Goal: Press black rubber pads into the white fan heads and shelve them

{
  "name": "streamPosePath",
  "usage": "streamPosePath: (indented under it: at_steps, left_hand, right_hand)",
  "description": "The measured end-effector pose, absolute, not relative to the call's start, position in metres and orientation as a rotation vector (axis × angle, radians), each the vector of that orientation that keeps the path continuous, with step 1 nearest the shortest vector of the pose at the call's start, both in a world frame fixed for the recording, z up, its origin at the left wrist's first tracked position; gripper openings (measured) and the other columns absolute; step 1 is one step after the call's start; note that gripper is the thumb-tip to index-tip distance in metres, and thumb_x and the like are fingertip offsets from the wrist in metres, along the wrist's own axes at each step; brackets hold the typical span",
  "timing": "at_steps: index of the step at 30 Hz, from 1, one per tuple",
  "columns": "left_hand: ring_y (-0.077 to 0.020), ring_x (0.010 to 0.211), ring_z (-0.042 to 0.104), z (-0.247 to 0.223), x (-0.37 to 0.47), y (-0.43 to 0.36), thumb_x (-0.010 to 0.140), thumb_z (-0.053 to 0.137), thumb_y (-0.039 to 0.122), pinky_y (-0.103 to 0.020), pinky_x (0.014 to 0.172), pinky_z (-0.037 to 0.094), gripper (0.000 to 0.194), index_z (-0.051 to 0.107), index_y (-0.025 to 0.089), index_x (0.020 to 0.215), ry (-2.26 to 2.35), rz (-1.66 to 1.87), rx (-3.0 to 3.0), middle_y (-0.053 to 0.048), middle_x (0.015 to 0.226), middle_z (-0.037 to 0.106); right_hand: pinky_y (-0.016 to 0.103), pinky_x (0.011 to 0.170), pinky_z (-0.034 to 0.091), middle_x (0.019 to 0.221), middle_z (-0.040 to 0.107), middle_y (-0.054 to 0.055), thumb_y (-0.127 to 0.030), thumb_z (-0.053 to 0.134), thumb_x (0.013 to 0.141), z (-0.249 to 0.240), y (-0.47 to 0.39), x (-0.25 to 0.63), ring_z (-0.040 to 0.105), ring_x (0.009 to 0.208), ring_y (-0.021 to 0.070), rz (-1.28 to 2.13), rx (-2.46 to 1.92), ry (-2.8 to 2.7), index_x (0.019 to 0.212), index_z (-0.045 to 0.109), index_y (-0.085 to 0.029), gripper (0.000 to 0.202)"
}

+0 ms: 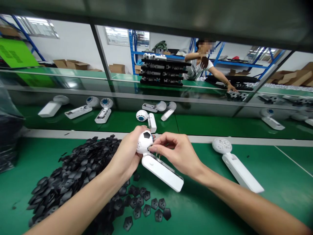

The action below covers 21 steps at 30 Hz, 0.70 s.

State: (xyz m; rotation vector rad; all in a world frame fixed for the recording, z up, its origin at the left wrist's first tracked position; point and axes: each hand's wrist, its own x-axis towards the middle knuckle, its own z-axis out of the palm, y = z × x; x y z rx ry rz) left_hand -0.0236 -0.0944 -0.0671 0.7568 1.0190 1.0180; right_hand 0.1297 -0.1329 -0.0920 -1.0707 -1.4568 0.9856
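Note:
My left hand (130, 151) is closed round the round head of a white handheld fan (162, 171), whose handle slants down to the right. One black pentagon shows on the fan's ball-like head. My right hand (179, 151) pinches at the right side of that head, thumb and forefinger together on a small dark piece, seemingly a black pentagon piece (150, 148). Below and left of my hands spreads a heap of black pentagon pieces (80, 173), with several loose ones near the front. Another white fan (238, 166) lies to the right on the green table.
Several white fans (102, 111) lie on the green strip behind the white ledge (195, 138). A plastic bag (9, 130) stands at the left edge. Across the bench, a person (202, 62) reaches toward black-and-white parts, beside stacked black trays (162, 71).

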Motion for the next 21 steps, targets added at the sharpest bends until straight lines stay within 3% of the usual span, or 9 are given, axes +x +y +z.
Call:
streamPosePath:
  at_steps: [7,15,21]
  left_hand:
    - [-0.0171,0.067,0.055,-0.065,-0.023,-0.103,0.073,0.074,0.04,-0.023,0.051,0.04,0.025,0.067,0.019,0.082,1.078,1.095,1.024,-0.001,0.074,0.057]
    - [-0.0144,0.06,0.049,-0.051,-0.026,-0.105,0.074,0.075,0.039,-0.022,0.047,0.037,0.023,0.066,0.019,0.08,0.991,1.11,0.996,0.0,0.07,0.056]
    - [-0.0154,0.064,0.053,-0.049,-0.024,-0.104,0.073,0.076,0.037,-0.021,0.048,0.04,0.023,0.066,0.018,0.081,0.989,1.12,0.978,-0.003,0.078,0.063]
  right_hand:
    - [0.025,0.062,0.055,0.075,0.079,-0.001,-0.025,0.095,0.076,-0.092,-0.135,0.129,0.073,0.068,0.0164,1.016,-1.013,-1.434,0.075,0.074,-0.02,0.021]
    - [0.023,0.072,0.06,0.087,0.082,-0.001,-0.016,0.089,0.086,-0.08,-0.143,0.126,0.076,0.075,0.0153,0.46,-0.958,-1.69,0.092,0.075,-0.02,0.016]
    - [0.023,0.067,0.053,0.084,0.082,0.0,-0.014,0.085,0.09,-0.078,-0.144,0.128,0.074,0.072,0.0146,0.252,-0.967,-1.811,0.086,0.076,-0.017,0.01]
